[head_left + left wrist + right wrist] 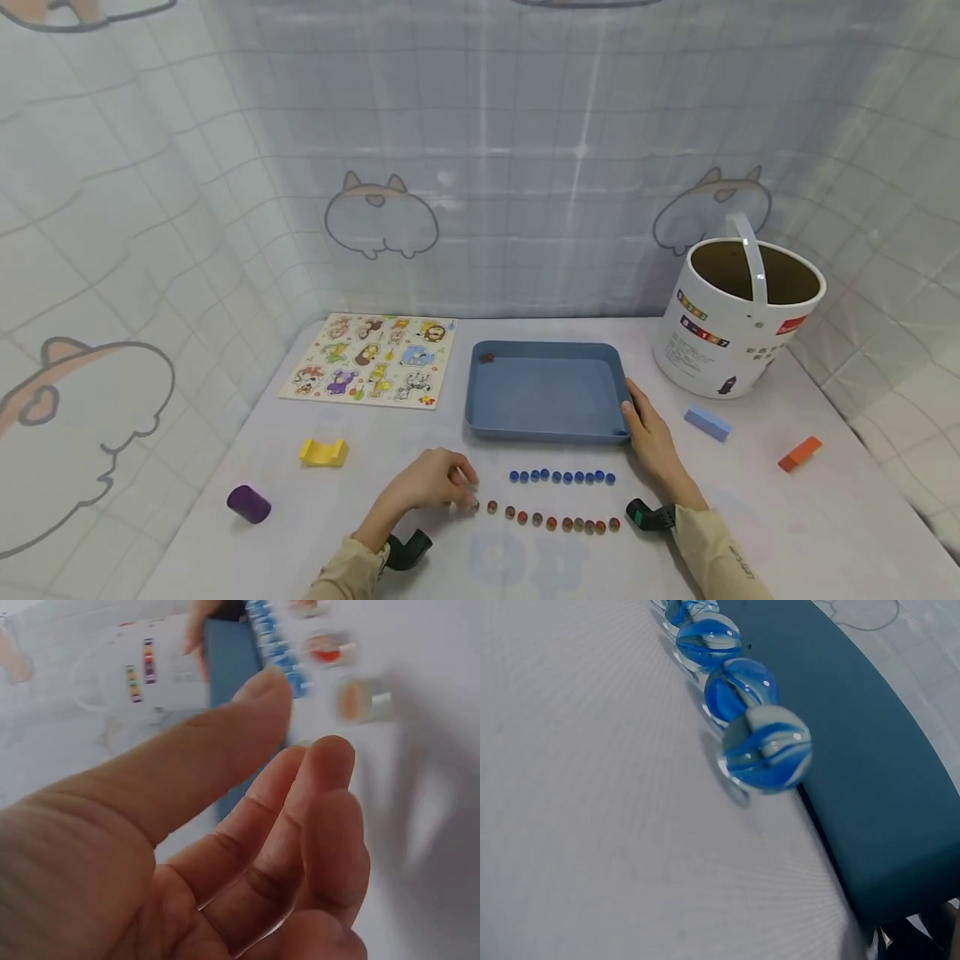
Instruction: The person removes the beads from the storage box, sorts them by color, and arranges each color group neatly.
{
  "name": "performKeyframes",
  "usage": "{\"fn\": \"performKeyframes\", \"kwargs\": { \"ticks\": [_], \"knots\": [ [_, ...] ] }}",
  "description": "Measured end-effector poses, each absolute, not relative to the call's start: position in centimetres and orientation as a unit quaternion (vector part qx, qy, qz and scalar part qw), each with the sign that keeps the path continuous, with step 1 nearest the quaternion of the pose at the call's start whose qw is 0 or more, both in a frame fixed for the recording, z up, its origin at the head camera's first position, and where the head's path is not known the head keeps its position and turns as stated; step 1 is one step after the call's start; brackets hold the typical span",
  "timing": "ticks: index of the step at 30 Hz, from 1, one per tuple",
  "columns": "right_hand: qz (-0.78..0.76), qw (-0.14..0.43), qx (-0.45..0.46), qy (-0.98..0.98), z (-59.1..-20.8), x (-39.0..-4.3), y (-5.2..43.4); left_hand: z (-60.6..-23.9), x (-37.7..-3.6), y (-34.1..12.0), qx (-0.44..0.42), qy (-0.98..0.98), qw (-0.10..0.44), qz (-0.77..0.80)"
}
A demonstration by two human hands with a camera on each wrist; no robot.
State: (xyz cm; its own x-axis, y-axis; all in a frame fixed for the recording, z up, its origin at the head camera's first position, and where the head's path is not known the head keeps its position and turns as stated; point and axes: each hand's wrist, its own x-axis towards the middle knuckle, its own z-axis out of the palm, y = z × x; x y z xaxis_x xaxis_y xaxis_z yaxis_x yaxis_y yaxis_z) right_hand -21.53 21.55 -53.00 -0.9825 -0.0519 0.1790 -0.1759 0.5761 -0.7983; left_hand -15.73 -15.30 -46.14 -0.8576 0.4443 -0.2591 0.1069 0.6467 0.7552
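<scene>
My left hand is at the left end of a row of reddish-brown marbles, its fingertips right beside the end marble. In the left wrist view, the thumb stands apart from the bent fingers, with a gap between them. My right hand holds the right wall of a blue tray, its fingers over the rim. Between tray and brown row runs a line of blue swirled marbles, close up in the right wrist view. Inside the tray, small brown marbles lie at the far left corner.
A white bucket stands behind my right hand, with a light blue block and an orange block nearby. To the left are an animal puzzle board, a yellow block and a purple cylinder.
</scene>
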Motion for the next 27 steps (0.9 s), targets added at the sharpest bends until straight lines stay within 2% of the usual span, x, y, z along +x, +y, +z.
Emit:
{"fn": "performKeyframes", "kwargs": {
  "ticks": [6, 15, 21, 27],
  "knots": [
    [0.456, 0.075, 0.063, -0.884, -53.0, -21.7, 21.5, -43.6, -17.7, -14.2, 0.197, 0.872, 0.186, 0.408],
    [0.464, 0.083, 0.064, -0.880, -53.4, -21.6, 21.4, -41.5, -22.3, -8.1, 0.242, 0.835, 0.227, 0.439],
    [0.463, 0.081, 0.054, -0.881, -53.5, -21.5, 21.4, -42.6, -24.9, -3.1, 0.231, 0.830, 0.244, 0.446],
    [0.467, 0.081, 0.052, -0.879, -53.2, -21.7, 21.4, -44.8, -26.0, 1.3, 0.228, 0.839, 0.245, 0.429]
  ]
}}
